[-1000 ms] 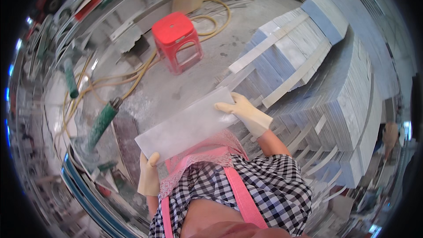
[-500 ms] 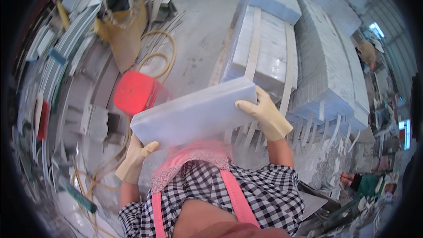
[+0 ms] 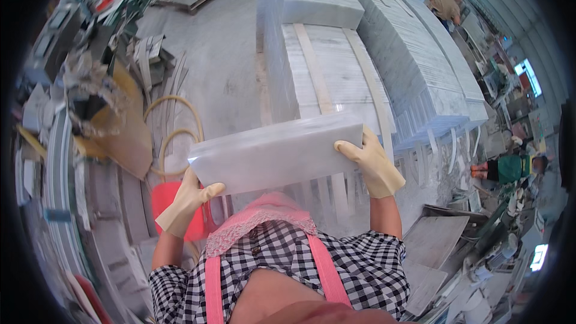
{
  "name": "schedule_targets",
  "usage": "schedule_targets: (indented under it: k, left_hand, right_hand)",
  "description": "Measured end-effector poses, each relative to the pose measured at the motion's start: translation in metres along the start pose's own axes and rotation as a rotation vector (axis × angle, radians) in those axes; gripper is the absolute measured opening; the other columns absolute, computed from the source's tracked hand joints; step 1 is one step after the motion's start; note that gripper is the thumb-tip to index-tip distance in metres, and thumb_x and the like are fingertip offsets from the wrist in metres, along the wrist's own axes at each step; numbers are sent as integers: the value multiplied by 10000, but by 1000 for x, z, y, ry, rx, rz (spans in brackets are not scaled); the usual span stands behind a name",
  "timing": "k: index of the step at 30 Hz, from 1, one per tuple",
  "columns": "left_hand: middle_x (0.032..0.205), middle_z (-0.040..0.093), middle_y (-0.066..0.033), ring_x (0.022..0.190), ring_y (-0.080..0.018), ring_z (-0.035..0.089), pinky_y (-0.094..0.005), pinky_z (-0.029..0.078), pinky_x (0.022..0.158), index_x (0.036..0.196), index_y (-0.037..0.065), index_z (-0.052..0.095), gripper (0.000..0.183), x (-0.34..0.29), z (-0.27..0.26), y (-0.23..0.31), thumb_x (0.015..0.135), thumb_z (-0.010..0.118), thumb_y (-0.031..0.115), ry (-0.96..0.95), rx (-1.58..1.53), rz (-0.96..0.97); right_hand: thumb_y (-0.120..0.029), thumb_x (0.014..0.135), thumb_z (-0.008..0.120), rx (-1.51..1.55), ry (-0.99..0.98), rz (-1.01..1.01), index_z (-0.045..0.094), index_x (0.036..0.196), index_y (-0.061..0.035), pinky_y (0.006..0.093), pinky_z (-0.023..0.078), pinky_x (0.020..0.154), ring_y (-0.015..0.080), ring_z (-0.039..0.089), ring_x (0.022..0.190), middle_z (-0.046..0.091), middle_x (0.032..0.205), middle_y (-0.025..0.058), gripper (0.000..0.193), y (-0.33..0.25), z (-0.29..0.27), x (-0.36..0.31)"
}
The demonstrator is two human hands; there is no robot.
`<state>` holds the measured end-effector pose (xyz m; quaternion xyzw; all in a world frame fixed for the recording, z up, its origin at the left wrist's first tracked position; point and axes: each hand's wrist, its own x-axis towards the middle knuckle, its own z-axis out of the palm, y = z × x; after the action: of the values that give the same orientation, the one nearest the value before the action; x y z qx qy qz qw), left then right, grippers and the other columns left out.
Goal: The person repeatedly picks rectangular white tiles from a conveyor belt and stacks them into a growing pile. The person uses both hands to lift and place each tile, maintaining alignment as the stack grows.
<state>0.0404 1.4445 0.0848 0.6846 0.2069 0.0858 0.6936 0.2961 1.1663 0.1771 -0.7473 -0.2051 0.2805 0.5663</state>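
A pale grey-white stone slab [image 3: 276, 159], long and thick like a marble block, is held up in front of my body, its right end slightly higher. My left hand [image 3: 191, 199], in a cream rubber glove, grips its left end with the thumb along the near face. My right hand [image 3: 375, 165], gloved alike, clasps the right end, thumb on the near face and the other fingers behind. Just beyond the slab stands a stack of marble slabs [image 3: 330, 60] with pale strips laid across it.
More stacked slabs [image 3: 414, 66] stand to the right. A red plastic stool [image 3: 165, 204] is beside my left forearm. Yellow hose [image 3: 174, 99] coils on the floor near a yellow-brown bin [image 3: 123, 135]. Two people, one bending [image 3: 445, 7] and one in green [image 3: 510, 169], are off to the right.
My view and body have turned toward the left-hand stack, so the stool now lies behind my left forearm. The slab stays in both hands and sits more level.
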Motion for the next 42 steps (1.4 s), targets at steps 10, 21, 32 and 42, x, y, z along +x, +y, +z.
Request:
schedule_targets:
  k: [10, 21, 32, 42]
  left_hand:
    - [1330, 578, -201, 1258, -303, 540, -419, 427, 1060, 1405, -49, 455, 1038, 208, -53, 41, 690, 824, 608, -270, 190, 45]
    - [1350, 540, -252, 1294, -355, 508, -437, 405, 1087, 1413, -24, 446, 961, 421, -99, 97, 716, 847, 502, -564, 424, 3]
    - [880, 715, -164, 836, -351, 694, -379, 545, 756, 1034, 52, 702, 359, 516, 13, 123, 693, 790, 116, -134, 618, 384]
    - [705, 565, -145, 675, -398, 571, -406, 464, 627, 761, 29, 526, 324, 515, 32, 95, 613, 811, 65, 197, 784, 671]
  right_hand:
    - [-249, 810, 772, 101, 267, 123, 609, 1252, 13, 330, 484, 926, 191, 617, 1082, 667, 1177, 105, 539, -21, -6, 119]
    - [-307, 780, 814, 72, 464, 220, 600, 1260, 7, 297, 475, 879, 175, 613, 1029, 665, 1141, 78, 612, -70, 10, 236]
    - [-130, 697, 799, 21, 226, 33, 600, 1263, -11, 304, 508, 838, 167, 608, 1036, 644, 1117, 51, 612, -25, -156, 390]
    - [-73, 619, 774, -233, 67, -163, 624, 1164, 14, 241, 502, 747, 111, 606, 912, 630, 1032, 32, 572, -35, -177, 433]
